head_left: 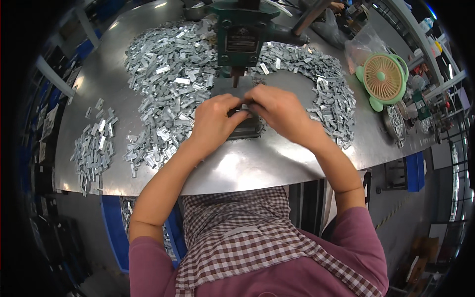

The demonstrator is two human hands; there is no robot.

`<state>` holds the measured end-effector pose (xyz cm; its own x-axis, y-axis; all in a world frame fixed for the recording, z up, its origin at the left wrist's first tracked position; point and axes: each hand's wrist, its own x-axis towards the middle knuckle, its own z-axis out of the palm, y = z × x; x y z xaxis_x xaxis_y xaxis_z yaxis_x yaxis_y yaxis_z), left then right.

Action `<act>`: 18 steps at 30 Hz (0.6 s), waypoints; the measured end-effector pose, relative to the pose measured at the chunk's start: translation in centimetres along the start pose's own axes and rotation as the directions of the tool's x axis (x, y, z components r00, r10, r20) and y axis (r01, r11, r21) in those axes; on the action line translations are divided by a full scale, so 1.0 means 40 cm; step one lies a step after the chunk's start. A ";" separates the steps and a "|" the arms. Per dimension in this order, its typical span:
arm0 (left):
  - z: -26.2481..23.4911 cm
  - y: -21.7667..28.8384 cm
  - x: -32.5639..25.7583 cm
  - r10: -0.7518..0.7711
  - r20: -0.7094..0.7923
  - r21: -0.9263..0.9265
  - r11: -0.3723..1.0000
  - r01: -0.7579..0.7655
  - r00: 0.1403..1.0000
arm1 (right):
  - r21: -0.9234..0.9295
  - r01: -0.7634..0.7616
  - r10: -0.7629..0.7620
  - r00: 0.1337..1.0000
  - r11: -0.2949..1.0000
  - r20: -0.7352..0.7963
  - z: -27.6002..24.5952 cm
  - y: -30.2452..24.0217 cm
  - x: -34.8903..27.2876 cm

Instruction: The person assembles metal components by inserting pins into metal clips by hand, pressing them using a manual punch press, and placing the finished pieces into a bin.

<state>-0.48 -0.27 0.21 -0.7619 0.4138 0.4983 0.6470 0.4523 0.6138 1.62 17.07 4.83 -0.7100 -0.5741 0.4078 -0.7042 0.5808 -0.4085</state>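
Both hands meet at the base of a green hand press [241, 39], just in front of its ram [237, 79]. My left hand [216, 118] is closed, thumb and fingers pinched on a small silvery metal part [243, 107]. From the other side my right hand [277, 110] comes in with its fingers curled together at the same spot. Its fingertips are partly hidden, so what they hold cannot be made out. Beneath the hands lies the dark metal block [246, 130] of the press base.
Heaps of small metal parts [170, 84] cover the left of the steel table [237, 173], with another heap [331, 99] at right and a smaller pile [95, 151] far left. A green fan [382, 78] stands at right near a metal bowl [396, 124]. A blue bin [114, 232] sits below the table.
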 end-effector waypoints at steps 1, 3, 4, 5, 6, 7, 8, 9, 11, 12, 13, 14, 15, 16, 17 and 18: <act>0.002 -0.006 0.002 -0.051 0.014 -0.058 0.997 0.051 0.999 | -0.125 0.068 -0.082 0.991 0.990 -0.107 0.023 0.011 -0.017; 0.008 -0.010 0.013 -0.082 0.005 -0.109 0.991 0.082 0.997 | -0.310 0.166 -0.254 0.930 0.936 -0.267 0.044 0.036 -0.035; 0.010 -0.013 0.009 -0.121 0.015 -0.164 0.979 0.122 0.993 | -0.310 0.169 -0.257 0.929 0.936 -0.267 0.048 0.040 -0.037; 0.008 -0.020 0.006 -0.121 0.014 -0.162 0.979 0.122 0.993 | -0.284 0.174 -0.248 0.935 0.943 -0.252 0.048 0.046 -0.037; 0.005 -0.028 0.002 -0.118 -0.017 -0.145 0.983 0.115 0.993 | -0.258 0.177 -0.240 0.942 0.950 -0.236 0.047 0.049 -0.037; 0.004 -0.035 0.002 -0.115 -0.053 -0.129 0.986 0.107 0.992 | -0.261 0.183 -0.246 0.941 0.948 -0.233 0.039 0.044 -0.035; 0.005 -0.039 0.003 -0.115 -0.059 -0.130 0.986 0.106 0.992 | -0.205 0.147 -0.189 0.960 0.968 -0.206 0.027 0.032 -0.035; 0.007 -0.041 0.002 -0.111 -0.086 -0.133 0.986 0.099 0.990 | -0.149 0.107 -0.133 0.975 0.983 -0.176 0.014 0.019 -0.034; 0.003 -0.046 0.005 -0.116 -0.131 -0.124 0.987 0.099 0.985 | -0.192 0.100 -0.144 0.963 0.976 -0.230 -0.026 0.017 -0.032; 0.000 -0.049 0.003 -0.133 -0.125 -0.110 0.987 0.120 0.983 | -0.229 0.078 -0.144 0.947 0.970 -0.288 -0.048 0.016 -0.029; -0.002 -0.050 0.005 -0.148 -0.116 -0.097 0.986 0.137 0.982 | -0.198 0.031 -0.119 0.886 0.980 -0.448 -0.075 0.007 -0.029; -0.004 -0.057 0.004 -0.154 -0.127 -0.088 0.986 0.144 0.980 | -0.154 -0.011 -0.084 0.800 0.988 -0.594 -0.100 -0.004 -0.024; -0.005 -0.067 0.000 -0.155 -0.133 -0.104 0.984 0.142 0.979 | 0.062 0.199 -0.096 0.695 0.978 -0.713 -0.133 0.005 0.010; 0.000 -0.065 0.009 -0.135 -0.124 -0.133 0.984 0.119 0.983 | 0.236 0.220 0.044 0.637 0.946 -0.770 -0.191 -0.022 0.029; 0.002 -0.069 0.012 -0.122 -0.131 -0.109 0.988 0.108 0.984 | 0.270 0.446 -0.058 0.596 0.853 -0.801 -0.241 -0.036 0.072; 0.002 -0.058 0.023 -0.107 -0.115 -0.117 0.989 0.093 0.988 | 0.310 0.488 -0.053 0.597 0.816 -0.801 -0.301 -0.067 0.095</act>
<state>-2.66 -0.89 -0.81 -0.8248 0.2699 0.4968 0.5654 0.3936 0.7248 0.84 20.28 17.33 -0.3845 0.0888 0.9188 -0.9219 0.0149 -0.3872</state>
